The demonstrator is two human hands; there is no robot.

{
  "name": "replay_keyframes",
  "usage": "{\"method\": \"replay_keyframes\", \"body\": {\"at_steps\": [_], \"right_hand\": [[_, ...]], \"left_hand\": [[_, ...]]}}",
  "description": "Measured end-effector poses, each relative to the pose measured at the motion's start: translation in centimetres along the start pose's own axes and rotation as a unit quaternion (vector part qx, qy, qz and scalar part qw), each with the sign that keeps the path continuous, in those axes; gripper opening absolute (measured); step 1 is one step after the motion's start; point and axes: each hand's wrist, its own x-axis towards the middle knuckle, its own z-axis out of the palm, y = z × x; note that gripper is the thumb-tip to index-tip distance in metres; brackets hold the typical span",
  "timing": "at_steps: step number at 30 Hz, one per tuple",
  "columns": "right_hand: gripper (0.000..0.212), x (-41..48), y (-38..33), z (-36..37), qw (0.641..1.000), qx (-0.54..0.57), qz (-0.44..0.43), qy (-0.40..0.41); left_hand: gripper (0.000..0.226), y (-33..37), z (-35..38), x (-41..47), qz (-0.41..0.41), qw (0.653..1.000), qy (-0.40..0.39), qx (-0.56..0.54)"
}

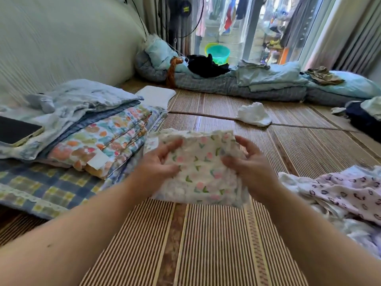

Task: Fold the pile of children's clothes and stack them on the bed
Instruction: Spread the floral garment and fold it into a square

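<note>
A white garment with pink tulips lies folded into a rough rectangle on the striped bamboo mat in front of me. My left hand grips its left edge and my right hand grips its right edge. To the right, a loose pile of unfolded clothes, the top one pale pink with dark prints, lies on the mat. At the left, a stack of folded fabrics with a colourful floral piece rests on a blue-and-yellow checked blanket.
A phone lies on the light blue fabric at the far left. A small white garment sits on the mat farther away. Folded bedding with dark clothes lines the far edge by the window. Dark clothing lies at the right.
</note>
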Motion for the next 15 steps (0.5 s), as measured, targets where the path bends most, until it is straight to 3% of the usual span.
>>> {"method": "replay_keyframes", "body": {"at_steps": [3,7,10,13,15], "right_hand": [[0.051,7.8,-0.5,2.7,0.998,-0.066,-0.019,-0.007],[0.052,16.2,2.0,5.9,0.973,-0.229,-0.028,-0.001],[0.072,20.4,5.2,6.9,0.877,-0.48,0.0,-0.013],[0.067,21.9,7.7,7.2,0.789,-0.611,0.026,-0.053],[0.063,21.7,8.3,7.3,0.751,-0.657,0.021,-0.062]], "left_hand": [[0.067,0.8,-3.6,6.1,0.017,0.997,0.043,0.061],[0.078,-1.2,-7.4,12.2,-0.049,0.981,0.081,0.167],[0.061,-3.0,-7.7,14.7,-0.162,0.911,0.054,0.376],[0.057,-4.7,-7.4,16.0,-0.251,0.877,0.039,0.408],[0.061,-5.8,-7.7,16.5,-0.24,0.864,0.027,0.443]]}}
